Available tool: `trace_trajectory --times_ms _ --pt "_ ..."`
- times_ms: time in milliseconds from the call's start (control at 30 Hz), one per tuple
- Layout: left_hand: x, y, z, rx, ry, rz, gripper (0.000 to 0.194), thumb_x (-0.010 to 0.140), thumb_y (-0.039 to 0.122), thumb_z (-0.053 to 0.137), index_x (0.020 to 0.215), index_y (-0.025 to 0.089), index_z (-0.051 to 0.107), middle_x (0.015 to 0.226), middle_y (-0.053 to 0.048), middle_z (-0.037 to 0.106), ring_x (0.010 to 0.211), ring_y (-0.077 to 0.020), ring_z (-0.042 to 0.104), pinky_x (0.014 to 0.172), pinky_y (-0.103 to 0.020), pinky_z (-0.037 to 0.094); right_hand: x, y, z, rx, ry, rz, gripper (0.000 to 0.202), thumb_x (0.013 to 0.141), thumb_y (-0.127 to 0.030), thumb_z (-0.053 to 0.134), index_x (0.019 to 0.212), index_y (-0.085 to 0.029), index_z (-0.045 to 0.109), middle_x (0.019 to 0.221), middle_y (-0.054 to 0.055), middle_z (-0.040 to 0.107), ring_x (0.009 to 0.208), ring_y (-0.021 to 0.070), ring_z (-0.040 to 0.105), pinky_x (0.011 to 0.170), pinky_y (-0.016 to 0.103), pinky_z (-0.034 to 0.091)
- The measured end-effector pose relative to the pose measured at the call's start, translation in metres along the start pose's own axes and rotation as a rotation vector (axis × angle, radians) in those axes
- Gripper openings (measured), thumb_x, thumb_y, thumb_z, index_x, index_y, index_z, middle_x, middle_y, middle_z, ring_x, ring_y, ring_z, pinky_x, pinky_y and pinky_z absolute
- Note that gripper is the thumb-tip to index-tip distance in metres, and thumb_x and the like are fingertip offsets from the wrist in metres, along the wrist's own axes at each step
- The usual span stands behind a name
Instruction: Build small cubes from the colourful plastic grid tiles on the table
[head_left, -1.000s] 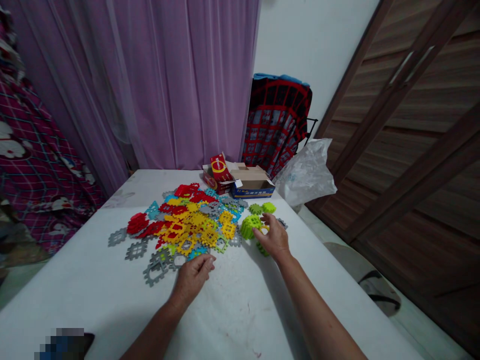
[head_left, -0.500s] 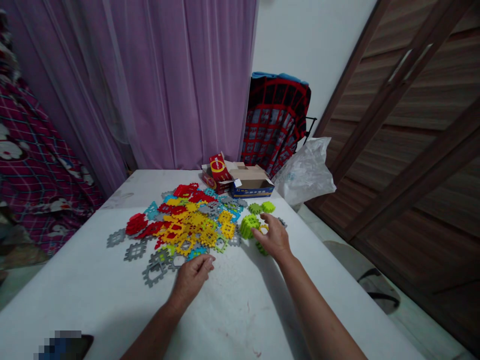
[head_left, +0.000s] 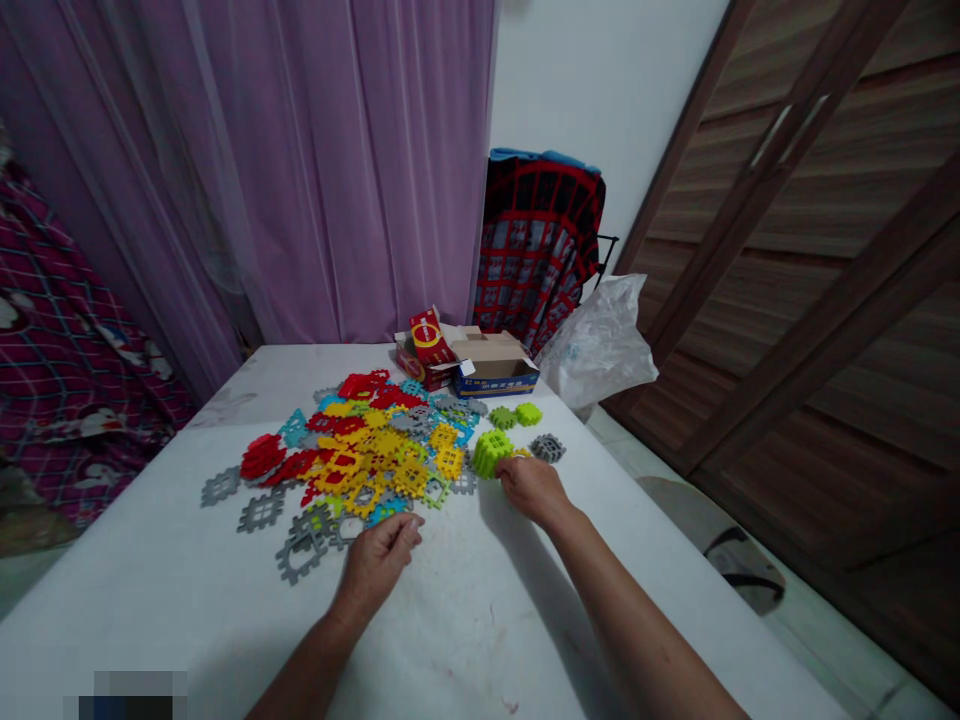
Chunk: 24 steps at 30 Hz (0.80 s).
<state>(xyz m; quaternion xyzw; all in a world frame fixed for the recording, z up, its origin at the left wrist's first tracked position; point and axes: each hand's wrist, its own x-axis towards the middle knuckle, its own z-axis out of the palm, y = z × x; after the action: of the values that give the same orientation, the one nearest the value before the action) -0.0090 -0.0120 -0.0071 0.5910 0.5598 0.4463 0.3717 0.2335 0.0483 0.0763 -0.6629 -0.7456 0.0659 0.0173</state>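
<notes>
Loosely curled, my left hand (head_left: 381, 562) rests on the table at the near edge of the pile, its thumb against the fingers and nothing showing in it. My right hand (head_left: 534, 487) is closed low beside a lime-green stack of interlocking plastic pieces (head_left: 493, 453); its palm side is hidden, so what it grips cannot be made out. A bit of yellow piece (head_left: 521, 454) shows just behind its knuckles. Left of the stack spreads a heap of notched yellow pieces (head_left: 390, 448), mixed with red pieces (head_left: 262, 457), blue ones and grey pieces (head_left: 261, 511).
Two small green groups (head_left: 529, 413) and a grey stack (head_left: 547, 448) lie beyond my right hand. At the back are an open blue box (head_left: 495, 380) and a red box (head_left: 430, 340). A clear plastic bag (head_left: 600, 340) hangs by the right table edge.
My right hand has come down and closed its fingers beside the green stack, uncovering the grey stack behind. The left hand keeps its place by the pile. The whole view has shifted slightly.
</notes>
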Motion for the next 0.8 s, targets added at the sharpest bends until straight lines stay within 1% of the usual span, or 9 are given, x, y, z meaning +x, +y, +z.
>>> trace_trajectory --times_ms 300,467,533,600,633,667,700,800 --pt "0.000 -0.002 0.000 0.005 -0.005 0.004 0.044 0.079 0.057 0.053 0.083 0.019 0.073 0.065 -0.003 0.071 0.051 -0.0156 0.061 0.051 -0.026 0.050 0.004 -0.003 -0.004 0.028 -0.022 0.021 0.037 0.087 -0.020 0.042 0.106 -0.027 0.074 0.110 0.008 0.074 0.102 0.0241 0.067 0.078 0.029 0.045" --pt "0.000 0.001 0.000 -0.003 -0.003 0.000 0.044 0.078 0.058 0.054 0.083 0.019 0.073 0.064 -0.003 0.071 0.051 -0.0157 0.061 0.052 -0.026 0.049 -0.004 -0.006 -0.006 0.061 -0.009 0.026 0.035 0.086 -0.020 0.044 0.106 -0.024 0.073 0.110 0.008 0.073 0.103 0.0237 0.067 0.078 0.029 0.045" --pt "0.000 0.002 0.000 -0.011 0.000 -0.004 0.045 0.078 0.059 0.054 0.083 0.019 0.073 0.064 -0.003 0.071 0.051 -0.0157 0.061 0.052 -0.027 0.050 -0.009 -0.014 -0.004 0.122 -0.014 0.003 0.038 0.087 -0.021 0.045 0.118 -0.024 0.067 0.105 0.007 0.075 0.098 0.0207 0.068 0.078 0.026 0.045" --pt "0.000 0.002 0.000 -0.010 0.000 -0.007 0.045 0.078 0.060 0.054 0.082 0.019 0.074 0.063 -0.002 0.070 0.050 -0.0156 0.061 0.051 -0.026 0.050 -0.015 -0.024 0.002 0.286 -0.066 -0.053 0.046 0.089 -0.023 0.045 0.134 -0.023 0.055 0.094 0.003 0.077 0.085 0.0164 0.070 0.076 0.024 0.046" --pt "0.000 0.003 0.000 -0.006 0.001 -0.008 0.045 0.077 0.060 0.055 0.081 0.019 0.074 0.062 -0.002 0.070 0.050 -0.0156 0.061 0.051 -0.026 0.050 -0.017 -0.029 0.006 0.379 -0.099 -0.076 0.049 0.089 -0.023 0.045 0.138 -0.022 0.050 0.088 0.001 0.077 0.079 0.0149 0.070 0.075 0.023 0.046" --pt "0.000 0.003 0.000 -0.001 0.002 -0.009 0.045 0.077 0.060 0.055 0.081 0.019 0.074 0.062 -0.002 0.070 0.050 -0.0157 0.061 0.051 -0.027 0.050 -0.019 -0.033 0.009 0.454 -0.127 -0.087 0.049 0.089 -0.022 0.046 0.138 -0.021 0.050 0.083 0.000 0.077 0.075 0.0141 0.070 0.075 0.023 0.047" --pt "-0.001 0.003 0.000 0.005 0.003 -0.009 0.045 0.077 0.060 0.055 0.082 0.019 0.074 0.062 -0.002 0.070 0.050 -0.0157 0.062 0.051 -0.027 0.051 -0.021 -0.036 0.013 0.490 -0.142 -0.084 0.046 0.088 -0.019 0.046 0.134 -0.020 0.054 0.080 -0.001 0.076 0.075 0.0140 0.070 0.076 0.022 0.047" --pt "-0.001 0.003 -0.001 0.012 0.009 -0.015 0.045 0.077 0.058 0.054 0.083 0.019 0.074 0.063 -0.002 0.070 0.051 -0.0158 0.062 0.053 -0.027 0.052 -0.023 -0.036 0.021 0.419 -0.125 -0.025 0.033 0.084 -0.014 0.048 0.108 -0.021 0.069 0.077 0.001 0.075 0.085 0.0164 0.070 0.080 0.024 0.046"
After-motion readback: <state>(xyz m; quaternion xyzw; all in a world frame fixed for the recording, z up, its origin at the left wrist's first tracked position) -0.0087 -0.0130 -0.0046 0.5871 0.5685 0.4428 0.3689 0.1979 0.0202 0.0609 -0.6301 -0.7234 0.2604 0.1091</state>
